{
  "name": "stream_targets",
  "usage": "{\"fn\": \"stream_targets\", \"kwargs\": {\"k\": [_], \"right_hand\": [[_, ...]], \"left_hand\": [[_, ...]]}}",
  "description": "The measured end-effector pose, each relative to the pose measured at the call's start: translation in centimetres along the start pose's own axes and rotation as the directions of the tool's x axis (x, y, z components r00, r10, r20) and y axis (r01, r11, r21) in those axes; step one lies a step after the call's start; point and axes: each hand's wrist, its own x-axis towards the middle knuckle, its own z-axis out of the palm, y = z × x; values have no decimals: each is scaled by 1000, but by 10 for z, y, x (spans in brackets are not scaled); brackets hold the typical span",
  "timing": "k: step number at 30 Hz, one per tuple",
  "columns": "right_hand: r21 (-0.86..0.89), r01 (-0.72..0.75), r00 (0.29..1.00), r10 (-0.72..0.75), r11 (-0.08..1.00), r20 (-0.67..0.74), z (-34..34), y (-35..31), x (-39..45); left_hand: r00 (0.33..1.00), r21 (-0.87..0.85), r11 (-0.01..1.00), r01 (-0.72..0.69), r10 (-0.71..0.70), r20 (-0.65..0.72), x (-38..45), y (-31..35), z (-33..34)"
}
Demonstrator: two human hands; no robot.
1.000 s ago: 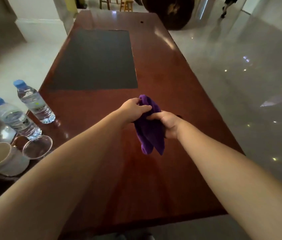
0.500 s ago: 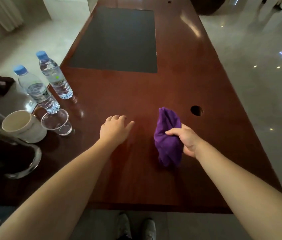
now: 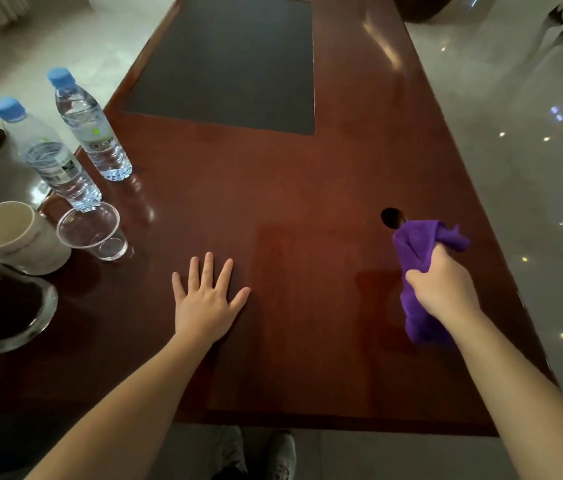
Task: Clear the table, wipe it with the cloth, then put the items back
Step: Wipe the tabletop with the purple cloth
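Head view: person's arms over a dark red table.
Left hand: fingers spread flat, palm pressed on the wood at about 6 o'clock.
Right hand: fist wrapped round the bunched purple cloth, at 4 o'clock beside the cable hole.
Items: two water bottles, plastic cup and mug crowd 9 o'clock.
Risk: a wide leftward wipe could likely topple the light cup or a bottle; the bunched cloth may miss patches.

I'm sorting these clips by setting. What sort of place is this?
Probably a meeting room or office lobby: a long polished wooden table with a dark inset panel and a round cable hole, bottled water set out for guests, and a glossy tiled floor.
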Motion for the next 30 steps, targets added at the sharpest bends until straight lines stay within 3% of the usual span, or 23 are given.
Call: {"fn": "stream_targets", "kwargs": {"k": [2,7,11,14,16,18,24,30], "right_hand": [[-131,15,1000,-17,991,-16,4,-3,3],[-326,100,928,30,940,371,50,-17,0],[-196,169,967,-124,966,221,62,-2,10],[-255,300,947,-255,919,198,79,15,16],[-346,329,936,-254,878,245,95,24,12],[-382,308,949,-252,871,191,108,29,9],[-350,112,994,-105,930,39,116,9,31],[-317,160,987,-152,935,50,135,-55,99]], "left_hand": [[999,9,1000,7,-7,-36,-1,1,2],[998,22,1000,12,-11,-60,-2,0,5],[996,-23,1000,13,-15,-84,-2,0,3],[995,-33,999,8,-11,-96,-2,-1,1],[994,-27,1000,11,-13,-110,-2,-1,1],[992,-29,998,49,-52,-117,-3,-1,3],[991,-9,995,103,-103,-90,-2,0,4],[992,17,995,101,-99,-80,-2,1,6]]}}
